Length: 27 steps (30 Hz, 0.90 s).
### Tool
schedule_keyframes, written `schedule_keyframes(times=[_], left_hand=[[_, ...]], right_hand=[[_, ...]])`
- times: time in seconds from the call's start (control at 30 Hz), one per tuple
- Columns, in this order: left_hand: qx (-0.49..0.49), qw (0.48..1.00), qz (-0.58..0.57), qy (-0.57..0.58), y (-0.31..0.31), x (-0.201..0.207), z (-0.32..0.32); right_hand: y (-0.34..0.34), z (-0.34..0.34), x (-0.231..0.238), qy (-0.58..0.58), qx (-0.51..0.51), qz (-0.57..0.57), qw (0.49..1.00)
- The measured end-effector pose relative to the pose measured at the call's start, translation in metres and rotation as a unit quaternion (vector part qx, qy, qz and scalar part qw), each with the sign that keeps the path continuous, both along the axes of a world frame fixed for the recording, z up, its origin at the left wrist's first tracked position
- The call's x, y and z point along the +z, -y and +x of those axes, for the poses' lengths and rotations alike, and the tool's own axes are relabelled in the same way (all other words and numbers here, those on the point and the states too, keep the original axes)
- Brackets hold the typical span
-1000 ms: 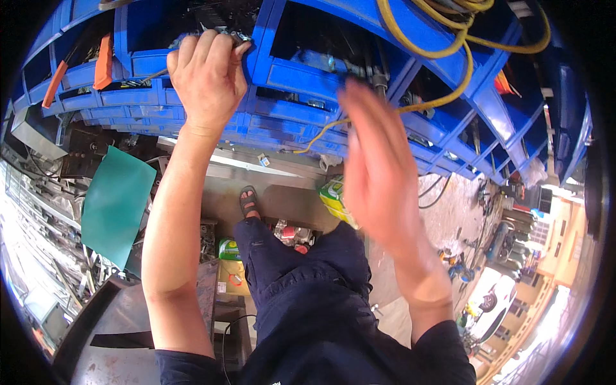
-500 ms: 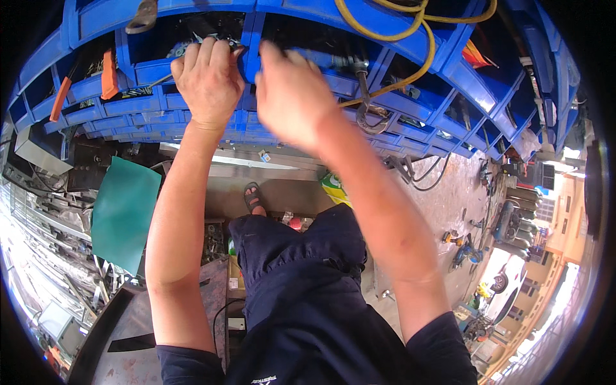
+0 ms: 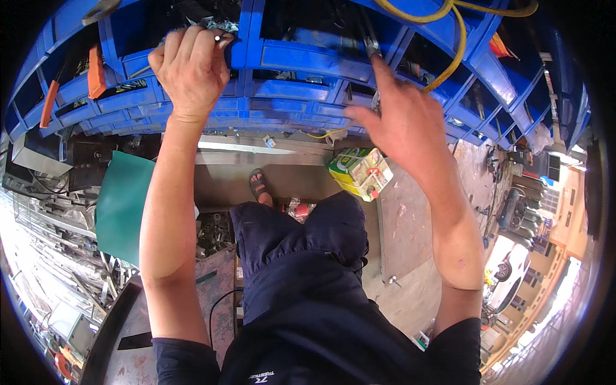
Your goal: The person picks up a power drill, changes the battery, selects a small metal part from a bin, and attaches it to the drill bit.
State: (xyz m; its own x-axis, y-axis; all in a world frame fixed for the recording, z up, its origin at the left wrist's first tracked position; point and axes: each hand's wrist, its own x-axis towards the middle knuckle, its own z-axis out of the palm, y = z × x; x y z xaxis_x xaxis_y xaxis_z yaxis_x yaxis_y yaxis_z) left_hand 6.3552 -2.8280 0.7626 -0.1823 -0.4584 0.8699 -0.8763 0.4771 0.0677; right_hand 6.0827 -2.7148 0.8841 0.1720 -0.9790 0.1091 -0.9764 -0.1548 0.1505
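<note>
My left hand [image 3: 192, 74] is closed in a fist at the front of a blue parts bin. Beside its thumb shows the bright round end of a thin metal rod [image 3: 217, 38]; the rest of it is hidden in the fist. Small metal fasteners [image 3: 221, 25] lie in the bin behind. Further right, my right hand [image 3: 407, 125] has its index finger stretched up and its thumb apart. The index fingertip is at a steel wrench [image 3: 371, 45] hanging over the bins. Part of the wrench is hidden behind this hand, and the other fingers are hard to see.
Rows of blue bins [image 3: 295, 58] span the top. A yellow hose [image 3: 461, 48] loops down at right, and orange handles [image 3: 96, 72] stick out at left. Below are a green sheet [image 3: 125, 202], a metal bench [image 3: 173, 308] and a green-and-yellow box [image 3: 359, 170].
My right hand has moved right, away from my left hand, to the hanging wrench, and its fingers have spread. My left hand has shifted slightly left, still closed. The green-and-yellow box shows more fully.
</note>
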Motion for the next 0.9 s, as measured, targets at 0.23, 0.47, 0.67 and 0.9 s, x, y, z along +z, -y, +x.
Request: schedule_keyframes(times=[0.23,0.47,0.67,0.9], left_hand=[[-0.026,1.0,-0.002,-0.018,0.001,0.001,-0.001],[-0.014,1.0,-0.012,-0.007,0.0,-0.001,0.0],[-0.023,1.0,-0.007,-0.01,-0.013,0.012,0.001],[0.094,0.973,-0.114,-0.178,-0.022,0.015,0.081]], right_hand=[[-0.006,-0.007,-0.001,0.312,-0.072,0.082,0.944],[-0.019,0.05,0.003,0.342,-0.027,0.086,0.935],[-0.025,0.043,-0.028,0.485,-0.039,0.008,0.874],[-0.011,-0.009,-0.01,0.065,0.051,-0.146,0.986]])
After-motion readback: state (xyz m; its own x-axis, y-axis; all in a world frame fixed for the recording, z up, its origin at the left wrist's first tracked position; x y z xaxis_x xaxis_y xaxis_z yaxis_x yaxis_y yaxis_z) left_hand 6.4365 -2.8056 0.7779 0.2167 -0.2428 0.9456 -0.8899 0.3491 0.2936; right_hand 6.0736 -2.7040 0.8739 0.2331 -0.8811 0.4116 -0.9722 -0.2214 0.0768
